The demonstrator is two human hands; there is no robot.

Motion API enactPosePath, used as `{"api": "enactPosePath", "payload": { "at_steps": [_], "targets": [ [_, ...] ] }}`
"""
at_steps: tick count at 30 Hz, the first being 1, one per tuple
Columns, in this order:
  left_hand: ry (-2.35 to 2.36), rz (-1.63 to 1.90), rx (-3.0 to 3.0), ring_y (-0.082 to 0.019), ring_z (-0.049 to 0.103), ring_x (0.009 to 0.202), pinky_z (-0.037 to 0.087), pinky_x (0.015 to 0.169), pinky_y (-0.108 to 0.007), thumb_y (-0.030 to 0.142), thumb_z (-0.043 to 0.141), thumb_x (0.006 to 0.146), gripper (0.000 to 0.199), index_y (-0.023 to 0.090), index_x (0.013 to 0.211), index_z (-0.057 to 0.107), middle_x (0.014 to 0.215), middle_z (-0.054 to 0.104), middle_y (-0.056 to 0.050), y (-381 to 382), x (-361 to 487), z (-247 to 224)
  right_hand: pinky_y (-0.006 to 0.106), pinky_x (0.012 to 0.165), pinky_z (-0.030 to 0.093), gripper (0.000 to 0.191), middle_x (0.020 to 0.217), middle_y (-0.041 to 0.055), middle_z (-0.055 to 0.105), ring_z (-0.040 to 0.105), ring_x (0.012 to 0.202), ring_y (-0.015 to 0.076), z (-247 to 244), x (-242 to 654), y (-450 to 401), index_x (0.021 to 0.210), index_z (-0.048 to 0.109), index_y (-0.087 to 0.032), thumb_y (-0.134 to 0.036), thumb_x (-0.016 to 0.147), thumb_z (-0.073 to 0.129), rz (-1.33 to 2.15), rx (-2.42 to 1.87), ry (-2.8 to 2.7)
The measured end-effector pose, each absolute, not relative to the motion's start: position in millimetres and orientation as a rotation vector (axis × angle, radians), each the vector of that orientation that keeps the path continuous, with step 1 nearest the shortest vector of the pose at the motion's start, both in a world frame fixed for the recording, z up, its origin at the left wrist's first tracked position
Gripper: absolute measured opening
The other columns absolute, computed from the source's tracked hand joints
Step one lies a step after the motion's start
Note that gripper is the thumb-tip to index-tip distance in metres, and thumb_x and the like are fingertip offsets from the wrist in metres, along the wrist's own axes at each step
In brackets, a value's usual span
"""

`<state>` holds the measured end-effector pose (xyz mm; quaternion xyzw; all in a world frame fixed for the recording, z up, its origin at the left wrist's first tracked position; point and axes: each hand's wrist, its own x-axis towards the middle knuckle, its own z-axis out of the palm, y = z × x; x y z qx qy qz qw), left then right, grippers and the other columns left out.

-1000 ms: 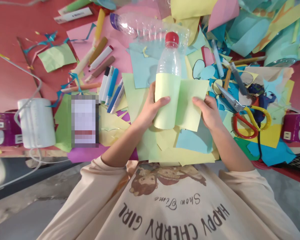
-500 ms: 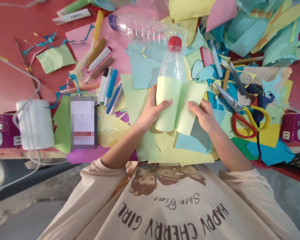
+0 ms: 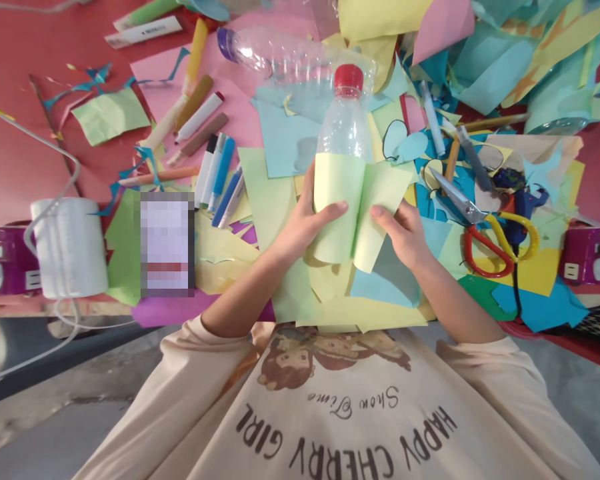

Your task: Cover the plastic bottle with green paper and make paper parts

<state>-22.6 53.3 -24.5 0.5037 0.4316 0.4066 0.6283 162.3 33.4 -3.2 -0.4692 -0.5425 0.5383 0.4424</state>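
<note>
A clear plastic bottle [image 3: 343, 127] with a red cap stands upright or slightly tilted in front of me, its lower part wrapped in pale green paper [image 3: 336, 183]. My left hand [image 3: 307, 217] is closed round the bottle from the left, thumb pressed on the paper and the other fingers hidden behind. The paper's loose end juts out to the right of the bottle. My right hand [image 3: 401, 230] pinches that flap between its thumb on the near face and fingers behind. A fold line runs down where the flap leaves the bottle.
Scissors [image 3: 473, 213] with red and yellow handles lie at the right. Behind the bottle a second clear bottle [image 3: 290, 57] lies on its side. Several markers [image 3: 220, 173], a phone-like blurred device [image 3: 165, 243] and a white cylinder [image 3: 70, 247] are on the left. Paper scraps cover the table.
The bottle's cap has moved slightly away from me. My right hand has shifted a little left, bringing the paper flap closer to the bottle.
</note>
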Motion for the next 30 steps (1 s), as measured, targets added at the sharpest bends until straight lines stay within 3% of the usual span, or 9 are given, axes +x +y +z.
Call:
{"api": "enactPosePath", "payload": {
  "at_steps": [5,13,18,25,30],
  "targets": [
    [0.860,0.967,0.985,-0.030,0.045,0.134,0.046,0.105,-0.040,0.052,0.050,0.077,0.061,0.032,0.134,0.043,0.141,0.051,-0.001,57.4,-23.9,-24.9,0.038,0.082,0.056,0.024,0.097,0.0021,0.067,0.064,0.092,0.0205,-13.3,163.8,32.3,0.090,0.065,-0.026,-0.049,0.085,0.061,1.329,-1.229,-1.259],
    [0.881,0.961,1.002,-0.032,0.056,0.121,0.053,0.095,-0.043,0.047,0.066,0.070,0.068,0.028,0.131,0.045,0.128,0.060,-0.005,57.8,-23.5,-24.1,0.039,0.083,0.056,0.029,0.094,0.0008,0.068,0.064,0.094,0.0211,-13.8,160.3,32.9,0.099,0.062,-0.028,-0.052,0.083,0.063,1.420,-1.166,-1.236],
    [0.907,0.913,1.025,-0.031,0.056,0.120,0.054,0.091,-0.040,0.046,0.069,0.071,0.067,0.030,0.130,0.042,0.128,0.058,-0.005,51.1,-20.9,-29.6,0.031,0.072,0.053,0.027,0.083,-0.0010,0.061,0.061,0.085,0.0169,-12.0,157.9,33.4,0.087,0.057,-0.025,-0.049,0.080,0.068,1.426,-1.163,-1.235],
    [0.904,0.977,0.970,-0.029,0.052,0.127,0.051,0.099,-0.040,0.055,0.057,0.077,0.063,0.032,0.133,0.040,0.131,0.058,-0.003,47.6,-18.9,-36.0,0.026,0.064,0.046,0.027,0.085,-0.0004,0.050,0.053,0.078,0.0131,-14.3,158.4,37.1,0.083,0.057,-0.024,-0.049,0.082,0.066,1.313,-1.184,-1.294],
    [0.821,0.881,0.872,-0.030,0.062,0.114,0.054,0.093,-0.043,0.058,0.054,0.079,0.056,0.024,0.124,0.050,0.115,0.068,-0.007,52.4,-21.9,-31.1,0.026,0.062,0.042,0.025,0.084,0.0004,0.044,0.048,0.079,0.0135,-13.6,161.4,38.1,0.077,0.053,-0.023,-0.045,0.086,0.062,1.213,-1.196,-1.382]
  ]
}}
